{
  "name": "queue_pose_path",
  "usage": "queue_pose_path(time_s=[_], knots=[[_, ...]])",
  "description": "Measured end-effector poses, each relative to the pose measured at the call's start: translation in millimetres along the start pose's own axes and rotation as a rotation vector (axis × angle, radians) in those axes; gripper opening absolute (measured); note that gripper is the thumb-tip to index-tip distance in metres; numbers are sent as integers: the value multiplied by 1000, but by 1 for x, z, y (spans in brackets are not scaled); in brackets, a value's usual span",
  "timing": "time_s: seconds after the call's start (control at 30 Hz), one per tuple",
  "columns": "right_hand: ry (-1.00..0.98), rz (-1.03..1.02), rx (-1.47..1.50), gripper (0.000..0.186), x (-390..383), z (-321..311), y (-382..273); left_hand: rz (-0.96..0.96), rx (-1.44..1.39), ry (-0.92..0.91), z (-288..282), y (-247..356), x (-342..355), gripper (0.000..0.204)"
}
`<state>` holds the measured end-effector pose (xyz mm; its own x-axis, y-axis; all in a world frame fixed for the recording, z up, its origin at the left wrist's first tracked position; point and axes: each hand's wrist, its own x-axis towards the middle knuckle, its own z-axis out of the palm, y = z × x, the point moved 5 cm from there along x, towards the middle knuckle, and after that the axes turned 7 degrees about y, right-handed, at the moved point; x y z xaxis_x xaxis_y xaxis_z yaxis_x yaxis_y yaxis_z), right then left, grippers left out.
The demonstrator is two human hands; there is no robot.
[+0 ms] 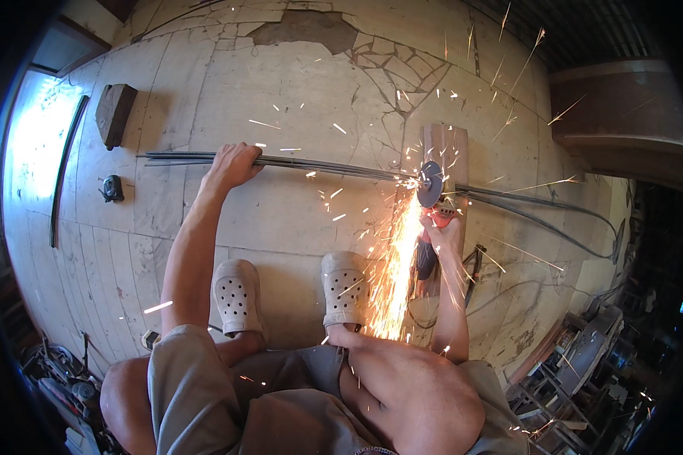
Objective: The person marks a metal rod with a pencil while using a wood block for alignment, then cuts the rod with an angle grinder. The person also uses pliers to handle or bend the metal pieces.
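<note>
My left hand (237, 164) is wrapped round a bundle of thin metal rods (326, 167) that runs across the floor to the right. In my right hand (442, 232) is a red and black angle grinder (446, 214). Its disc (430, 184) meets the rods above a wooden plank (454, 144), and a thick stream of sparks (393, 296) pours down from the contact toward my right foot. Glare hides the exact point of contact. Beyond the plank, the rods (524, 199) carry on and bend at the far right.
A wooden block (115, 114) and a tape measure (111, 189) lie at the left, near a dark strip (67, 171). A cable (508, 292) trails over the floor at right. My clogs (343, 288) stand close to the sparks. Clutter (577, 364) fills the lower right.
</note>
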<state>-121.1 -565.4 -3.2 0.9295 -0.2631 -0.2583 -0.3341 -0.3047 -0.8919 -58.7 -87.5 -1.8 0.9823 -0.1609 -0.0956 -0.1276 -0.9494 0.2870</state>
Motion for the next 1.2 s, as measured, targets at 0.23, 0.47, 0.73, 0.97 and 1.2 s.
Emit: queue_pose_path(time_s=[0.23,0.47,0.73,0.97,1.2], knots=[[12,109,-64,32,2,-3,10,5,14,-92,2,1,4,17],[19,77,-15,34,-1,3,-9,-3,11,-71,0,1,2,16],[-7,1,-166,40,2,-11,1,2,7,-118,0,5,9,17],[14,106,-152,34,-5,5,-24,6,24,-73,-3,1,4,17],[16,103,-134,28,-2,2,-9,-21,36,-98,-1,3,3,18]])
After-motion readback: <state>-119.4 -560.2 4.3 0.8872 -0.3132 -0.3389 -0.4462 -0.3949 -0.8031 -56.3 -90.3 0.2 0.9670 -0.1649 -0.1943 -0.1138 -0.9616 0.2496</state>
